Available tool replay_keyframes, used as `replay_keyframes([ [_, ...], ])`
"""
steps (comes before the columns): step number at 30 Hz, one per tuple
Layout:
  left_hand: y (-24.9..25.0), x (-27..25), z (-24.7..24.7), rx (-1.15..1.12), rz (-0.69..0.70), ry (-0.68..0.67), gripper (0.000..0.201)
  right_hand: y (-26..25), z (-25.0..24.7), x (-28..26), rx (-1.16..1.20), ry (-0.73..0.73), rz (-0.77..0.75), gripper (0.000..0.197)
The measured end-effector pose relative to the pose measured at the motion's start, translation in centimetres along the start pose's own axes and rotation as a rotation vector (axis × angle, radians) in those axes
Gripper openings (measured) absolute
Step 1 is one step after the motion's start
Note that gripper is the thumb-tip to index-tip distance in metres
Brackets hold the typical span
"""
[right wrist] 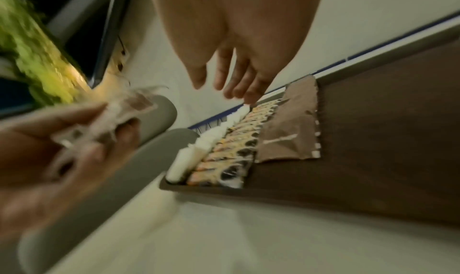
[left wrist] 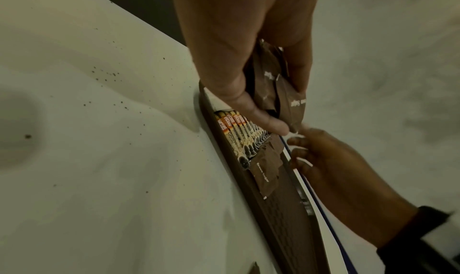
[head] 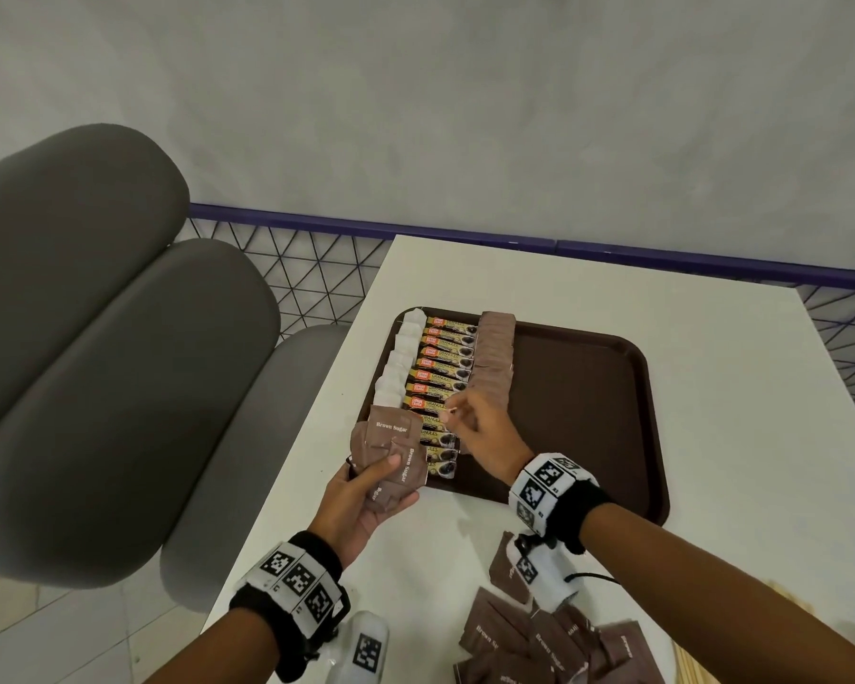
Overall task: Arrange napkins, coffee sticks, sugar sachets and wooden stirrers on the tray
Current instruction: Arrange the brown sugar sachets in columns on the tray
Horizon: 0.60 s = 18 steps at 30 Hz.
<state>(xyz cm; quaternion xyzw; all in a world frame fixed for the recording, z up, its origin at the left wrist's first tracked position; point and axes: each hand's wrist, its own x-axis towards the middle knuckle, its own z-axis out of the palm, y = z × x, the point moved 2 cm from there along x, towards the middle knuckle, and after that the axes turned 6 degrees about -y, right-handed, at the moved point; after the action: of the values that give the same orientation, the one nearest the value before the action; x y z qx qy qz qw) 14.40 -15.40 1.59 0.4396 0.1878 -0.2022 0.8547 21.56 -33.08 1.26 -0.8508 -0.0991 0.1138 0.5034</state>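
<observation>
A brown tray (head: 588, 412) lies on the white table. Along its left part run three columns: white napkins (head: 401, 357), coffee sticks (head: 445, 367) and brown sugar sachets (head: 494, 348). My left hand (head: 366, 481) grips a fan of brown sugar sachets (head: 391, 436) over the tray's near left corner; the left wrist view shows thumb and fingers pinching these sachets (left wrist: 291, 99). My right hand (head: 457, 412) hovers over the near end of the coffee sticks with relaxed fingers (right wrist: 231, 85) and holds nothing. The right half of the tray (right wrist: 373, 140) is bare.
Loose brown sugar sachets (head: 539, 639) lie in a pile on the table near me. Wooden stirrers (head: 687, 664) show at the bottom right edge. A grey padded bench (head: 119, 338) stands left of the table, and a blue rail with wire mesh (head: 317, 269) runs behind.
</observation>
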Motion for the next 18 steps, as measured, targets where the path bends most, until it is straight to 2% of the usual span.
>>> replay_keyframes([
  [2, 0.0, -0.2, 0.2, 0.018, -0.009, -0.010, 0.039, -1.3, 1.1, -0.5, 0.191, -0.114, 0.009, 0.014],
  [5, -0.1, -0.4, 0.3, 0.054, -0.025, -0.031, 0.043, -1.9, 2.3, -0.9, 0.273, -0.225, -0.020, 0.009],
  [6, -0.2, -0.5, 0.3, 0.060, -0.029, -0.032, 0.045, -1.9, 2.4, -0.9, 0.288, -0.209, -0.031, 0.006],
  [9, -0.6, -0.8, -0.1, 0.059, -0.036, -0.018, 0.043, -1.9, 1.6, -0.6, 0.336, -0.100, -0.008, 0.019],
  [13, -0.8, -0.8, -0.7, 0.037, -0.033, 0.007, 0.043, -1.0, -1.2, -0.4, 0.416, 0.064, 0.076, 0.014],
  [15, -0.6, -0.8, -0.9, 0.034, -0.025, 0.015, 0.049, 0.5, -2.7, -0.6, 0.387, 0.136, 0.128, 0.012],
  [18, -0.3, -0.6, -1.2, 0.011, -0.010, 0.020, 0.054, 2.9, -4.1, -1.2, 0.279, 0.170, 0.188, 0.008],
])
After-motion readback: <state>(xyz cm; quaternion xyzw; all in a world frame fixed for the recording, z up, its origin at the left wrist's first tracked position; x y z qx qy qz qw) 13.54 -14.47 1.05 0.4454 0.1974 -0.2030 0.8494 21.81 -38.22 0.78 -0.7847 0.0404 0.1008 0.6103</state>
